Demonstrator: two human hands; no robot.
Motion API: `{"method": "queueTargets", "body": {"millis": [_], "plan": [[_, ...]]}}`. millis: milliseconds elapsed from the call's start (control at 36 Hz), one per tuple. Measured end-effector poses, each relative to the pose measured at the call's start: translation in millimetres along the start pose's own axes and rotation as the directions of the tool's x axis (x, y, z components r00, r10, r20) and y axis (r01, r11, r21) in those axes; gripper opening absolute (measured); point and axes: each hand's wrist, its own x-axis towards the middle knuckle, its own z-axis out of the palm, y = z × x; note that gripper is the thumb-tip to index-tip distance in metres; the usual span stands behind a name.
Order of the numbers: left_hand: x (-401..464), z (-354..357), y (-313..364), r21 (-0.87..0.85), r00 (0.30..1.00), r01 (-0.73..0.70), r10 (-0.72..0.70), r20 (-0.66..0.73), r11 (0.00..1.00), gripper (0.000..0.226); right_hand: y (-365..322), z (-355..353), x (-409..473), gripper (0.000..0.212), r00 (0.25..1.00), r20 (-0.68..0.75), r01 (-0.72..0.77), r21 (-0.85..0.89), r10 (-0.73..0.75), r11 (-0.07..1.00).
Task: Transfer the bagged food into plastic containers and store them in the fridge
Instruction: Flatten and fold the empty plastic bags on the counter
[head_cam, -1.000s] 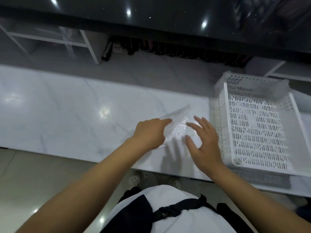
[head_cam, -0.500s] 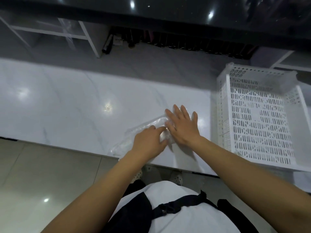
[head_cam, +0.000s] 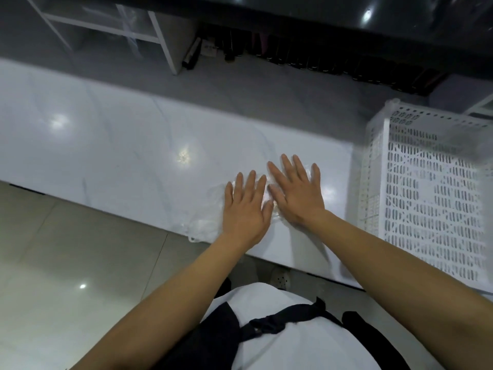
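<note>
Left hand flat, palm down, fingers straight and slightly spread, pressing on a clear plastic bag at the near edge of the white marble counter. Right hand likewise flat and released, fingers straight, laid on the same bag just beside the left, thumbs almost touching. Nothing gripped or pinched by either. Bag crumpled and see-through (contents, if any, impossible to tell), one corner hanging past the counter edge at the left.

To the right, touching the counter's end, a white perforated crate, only its own slotted bottom showing inside.

Compared with half a second ago: left hand then curled with fingertips on the bag, now opened out flat; right hand already flat then, resting in much the same place. A second ago both hands raised above the counter, bag lifted between them.
</note>
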Motion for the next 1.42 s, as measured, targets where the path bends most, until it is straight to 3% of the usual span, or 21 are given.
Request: {"method": "queueTargets", "body": {"millis": [167,389,528,667,944,1056,1167,1250,1361,1417], "plan": [[-2,10,-16,0.068,1.000,-0.002,0.003,-0.020,0.998,0.068,17,-9,0,0.059,0.995,0.002,0.104,-0.019,-0.104,0.994],[-24,3,-66,0.038,0.994,0.091,-0.088,-0.069,0.995,0.070,19,-14,0,0.059,0.997,0.016,0.082,-0.017,-0.082,0.997],[-28,0,-71,0.024,0.992,0.106,-0.104,-0.075,0.994,0.071,1,-20,1,0.062,0.998,0.054,-0.030,-0.038,0.032,0.999],[-28,-1,-71,0.045,0.993,0.107,-0.105,-0.060,0.993,0.071,-27,-17,-2,0.065,0.998,0.035,0.042,0.038,-0.043,0.998],[-34,-5,-79,0.059,0.992,0.123,-0.121,-0.033,0.991,0.073,-9,-4,1,0.067,0.997,-0.010,0.071,0.014,-0.071,0.997],[-22,-23,-69,-0.093,0.987,0.161,-0.160,0.018,0.983,0.077,-10,-4,0,0.066,0.997,-0.017,0.070,0.017,-0.070,0.997],[11,-53,-53,-0.150,0.999,0.035,-0.037,-0.010,0.988,0.070,-12,-8,-3,0.066,0.999,-0.016,0.038,0.035,-0.037,0.999],[44,-69,-43,-0.192,0.994,-0.037,0.056,0.099,0.981,0.071,-18,-17,-13,0.068,0.996,-0.042,-0.073,0.070,0.076,0.995],[72,-73,-34,0.002,0.961,-0.140,0.136,0.241,0.990,0.080,-27,-16,-50,0.076,0.978,0.027,-0.211,0.117,0.209,0.970],[79,-72,-32,0.009,0.950,-0.150,0.141,0.277,0.989,0.082,-33,-9,-72,0.078,0.964,0.077,-0.262,0.143,0.253,0.954]]}}
